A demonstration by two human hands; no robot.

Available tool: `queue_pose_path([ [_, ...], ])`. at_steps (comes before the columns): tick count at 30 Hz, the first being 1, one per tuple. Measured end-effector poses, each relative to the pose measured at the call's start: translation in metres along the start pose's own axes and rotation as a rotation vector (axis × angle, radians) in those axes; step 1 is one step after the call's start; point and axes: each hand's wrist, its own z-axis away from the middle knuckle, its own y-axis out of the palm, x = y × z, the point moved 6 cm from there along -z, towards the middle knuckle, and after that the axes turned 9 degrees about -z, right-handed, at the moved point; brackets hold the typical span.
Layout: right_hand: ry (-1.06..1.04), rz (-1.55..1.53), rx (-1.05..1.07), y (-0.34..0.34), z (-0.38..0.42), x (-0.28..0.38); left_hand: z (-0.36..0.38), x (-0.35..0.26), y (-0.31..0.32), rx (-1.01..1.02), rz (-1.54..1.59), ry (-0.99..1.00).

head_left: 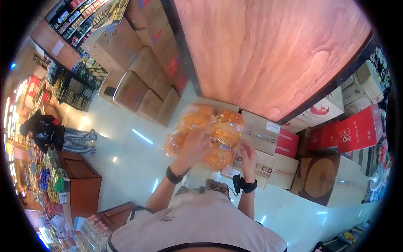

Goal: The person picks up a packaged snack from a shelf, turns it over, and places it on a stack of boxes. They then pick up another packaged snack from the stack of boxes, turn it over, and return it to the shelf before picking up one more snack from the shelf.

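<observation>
Several orange packages in clear, shiny plastic lie together in front of me; what they contain I cannot make out. One orange package, with yellow print and a small white label, is at the right of the group. My left hand reaches over the packages from the near side, its fingers smeared by motion against the orange wrapping. At the right edge of the labelled package, my right hand has its fingers bent in against the plastic. Both wrists wear black bands.
Cardboard boxes stand beside and beyond the packages, below a large wood-grain panel. More stacked cartons are at the left. A red box lies at the right. A person stands by a counter at far left.
</observation>
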Motion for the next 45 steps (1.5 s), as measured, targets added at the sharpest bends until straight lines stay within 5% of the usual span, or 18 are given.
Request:
queue_pose_path([
  [7, -0.003, -0.041, -0.131, -0.022, 0.002, -0.018, 0.023, -0.021, -0.047, -0.155, -0.096, -0.059],
  [10, -0.186, 0.129, -0.204, -0.033, 0.010, -0.011, 0.038, -0.039, -0.068, -0.280, -0.139, 0.131],
  [12, -0.115, 0.004, -0.196, -0.029, 0.018, 0.009, 0.056, -0.036, -0.080, -0.341, -0.148, 0.202],
  [18, -0.210, 0.020, -0.137, 0.043, 0.058, 0.103, 0.135, -0.011, -0.124, -0.496, 0.091, -0.108],
  [23, -0.271, 0.006, 0.040, 0.128, 0.102, 0.116, 0.240, 0.009, -0.167, -0.640, 0.092, -0.282],
  [32, -0.228, 0.044, 0.509, 0.268, 0.210, 0.044, 0.476, 0.050, -0.216, -1.041, 0.087, -0.553],
  [45, -0.051, 0.042, 1.074, 0.446, 0.397, 0.024, 0.704, 0.018, -0.231, -1.394, -0.029, -0.883],
])
